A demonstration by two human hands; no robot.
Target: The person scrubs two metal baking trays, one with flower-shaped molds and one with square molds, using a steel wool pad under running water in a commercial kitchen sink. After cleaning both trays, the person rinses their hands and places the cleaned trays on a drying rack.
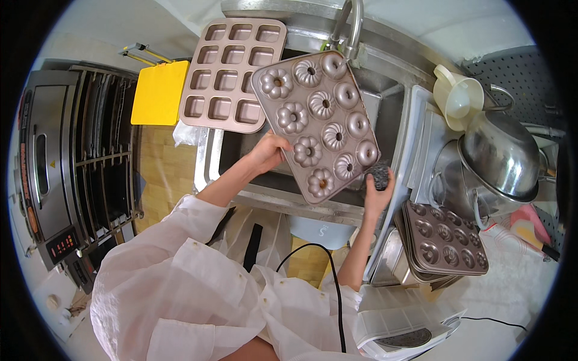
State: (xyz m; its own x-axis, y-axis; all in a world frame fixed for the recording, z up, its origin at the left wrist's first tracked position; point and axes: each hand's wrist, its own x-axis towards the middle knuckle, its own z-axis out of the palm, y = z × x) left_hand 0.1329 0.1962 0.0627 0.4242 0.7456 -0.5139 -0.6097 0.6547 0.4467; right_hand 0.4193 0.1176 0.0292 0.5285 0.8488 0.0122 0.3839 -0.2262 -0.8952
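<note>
My left hand [268, 152] grips the left edge of a metal donut pan [311, 97] with fluted, flower-shaped and plain ring moulds. The pan is tilted above the stainless steel sink [392, 122], its top edge close by the faucet [353, 34]. At the pan's lower right corner, my right hand [380, 192] holds a dark grey scouring pad [378, 176]. A pinkish pan with square cups [220, 65] rests across the left side of the sink, partly behind the donut pan. Brown bits show in the centres of some flower moulds.
To the right, more donut pans [447, 239] are stacked near steel bowls [501, 155] and a cream plastic jug [458, 97]. A yellow board [160, 93] stands left of the sink. A tray rack [104, 158] and an oven [49, 149] are farther left. A black cable hangs before me.
</note>
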